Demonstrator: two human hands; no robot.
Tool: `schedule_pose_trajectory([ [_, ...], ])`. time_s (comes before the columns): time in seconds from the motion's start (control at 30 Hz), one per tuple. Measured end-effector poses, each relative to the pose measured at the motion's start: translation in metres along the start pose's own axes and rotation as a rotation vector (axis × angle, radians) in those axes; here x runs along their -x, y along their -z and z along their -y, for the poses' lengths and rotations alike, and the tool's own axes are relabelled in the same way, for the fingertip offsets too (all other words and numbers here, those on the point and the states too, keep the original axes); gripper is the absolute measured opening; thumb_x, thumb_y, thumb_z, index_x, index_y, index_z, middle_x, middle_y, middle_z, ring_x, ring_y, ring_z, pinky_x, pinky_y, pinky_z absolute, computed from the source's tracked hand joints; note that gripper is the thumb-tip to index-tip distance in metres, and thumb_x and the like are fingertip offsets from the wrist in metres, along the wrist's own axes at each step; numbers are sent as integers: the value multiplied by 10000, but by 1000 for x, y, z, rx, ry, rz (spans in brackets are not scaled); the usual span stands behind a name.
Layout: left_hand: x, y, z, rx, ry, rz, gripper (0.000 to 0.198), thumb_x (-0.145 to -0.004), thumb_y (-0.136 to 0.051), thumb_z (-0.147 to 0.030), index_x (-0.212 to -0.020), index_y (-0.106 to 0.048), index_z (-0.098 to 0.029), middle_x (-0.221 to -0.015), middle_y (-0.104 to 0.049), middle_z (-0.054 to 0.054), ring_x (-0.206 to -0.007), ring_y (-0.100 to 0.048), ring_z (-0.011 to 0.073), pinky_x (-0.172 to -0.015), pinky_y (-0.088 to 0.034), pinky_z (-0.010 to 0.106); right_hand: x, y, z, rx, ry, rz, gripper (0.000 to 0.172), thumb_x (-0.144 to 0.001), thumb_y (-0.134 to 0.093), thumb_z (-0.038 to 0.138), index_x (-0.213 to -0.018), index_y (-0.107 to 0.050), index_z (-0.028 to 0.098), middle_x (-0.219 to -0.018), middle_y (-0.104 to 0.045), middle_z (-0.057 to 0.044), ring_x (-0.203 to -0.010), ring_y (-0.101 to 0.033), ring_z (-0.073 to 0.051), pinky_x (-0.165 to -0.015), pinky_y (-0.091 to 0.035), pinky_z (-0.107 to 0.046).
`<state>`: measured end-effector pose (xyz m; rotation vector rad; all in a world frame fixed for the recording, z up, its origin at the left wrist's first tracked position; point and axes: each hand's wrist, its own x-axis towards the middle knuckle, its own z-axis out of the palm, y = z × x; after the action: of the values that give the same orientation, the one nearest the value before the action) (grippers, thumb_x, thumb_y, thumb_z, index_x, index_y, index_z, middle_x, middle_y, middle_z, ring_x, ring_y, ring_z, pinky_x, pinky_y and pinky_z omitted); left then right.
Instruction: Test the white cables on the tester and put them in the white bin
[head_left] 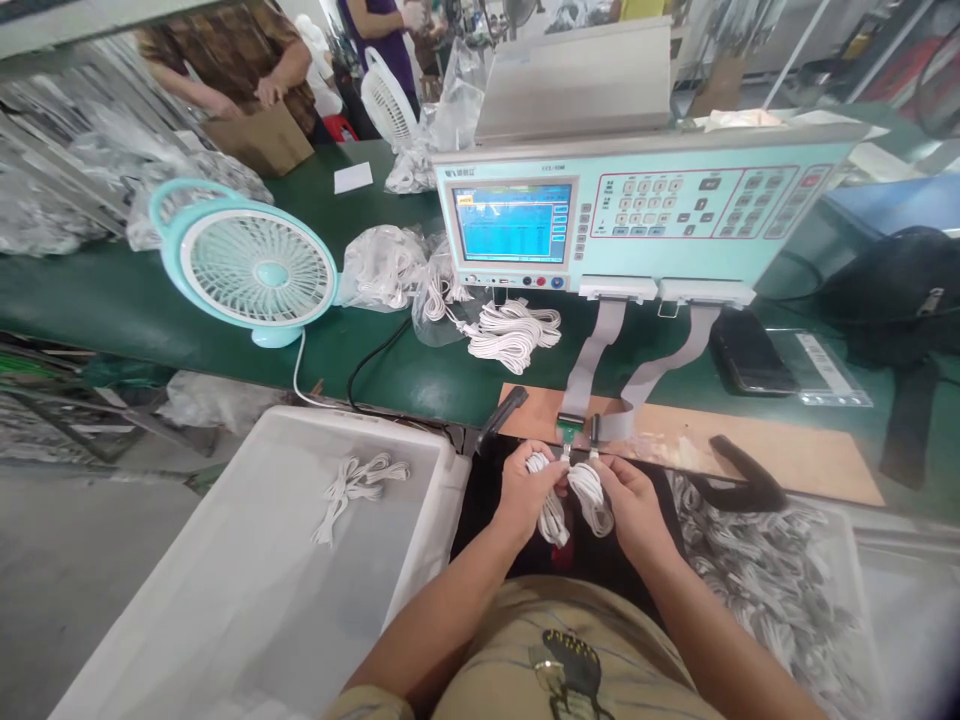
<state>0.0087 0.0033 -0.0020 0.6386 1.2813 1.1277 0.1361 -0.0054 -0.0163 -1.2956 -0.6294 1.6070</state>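
Observation:
My left hand (523, 492) is closed on a coiled white cable (553, 515), its plug end up by a small green circuit board (571, 432). Fingers of my right hand (628, 497) pinch the end of a second coiled white cable (591, 497), also beside the board. Whether either plug sits fully in a socket I cannot tell. Grey ribbon cables (592, 365) run from the board area up to a light-blue tester (675, 200) with a lit blue screen (512, 225). The board rests at the edge of a wooden plank (697, 440).
A white bin (262, 600) at left holds a few bundled cables. Another bin (855, 590) at right is heaped with cables. On the green bench lie a cable pile (514, 335), a turquoise fan (259, 265) and a black phone (750, 352). Across the bench, a person handles a cardboard box (259, 140).

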Motion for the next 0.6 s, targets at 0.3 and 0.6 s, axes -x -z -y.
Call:
schedule_pose_trajectory([
  [0.3,2,-6,-5,84,99,-81,250,-597,-668,-177,-683,-437,-136,-507,-508,-19,-456,-478,93,-420,-415,199,0,2,-4,-10,-5,15,356,-680,-662,458,-733,-561,121,-609,-507,-7,-544,-410,-78,-510,-345,-185],
  [0.6,2,-7,-5,40,49,-58,243,-596,-665,-176,-657,-434,-136,-480,-468,-38,-435,-452,80,-407,-402,188,-3,4,-7,-38,-1,38,326,-694,-655,432,-709,-539,128,-598,-494,2,-544,-413,-83,-520,-341,-192],
])
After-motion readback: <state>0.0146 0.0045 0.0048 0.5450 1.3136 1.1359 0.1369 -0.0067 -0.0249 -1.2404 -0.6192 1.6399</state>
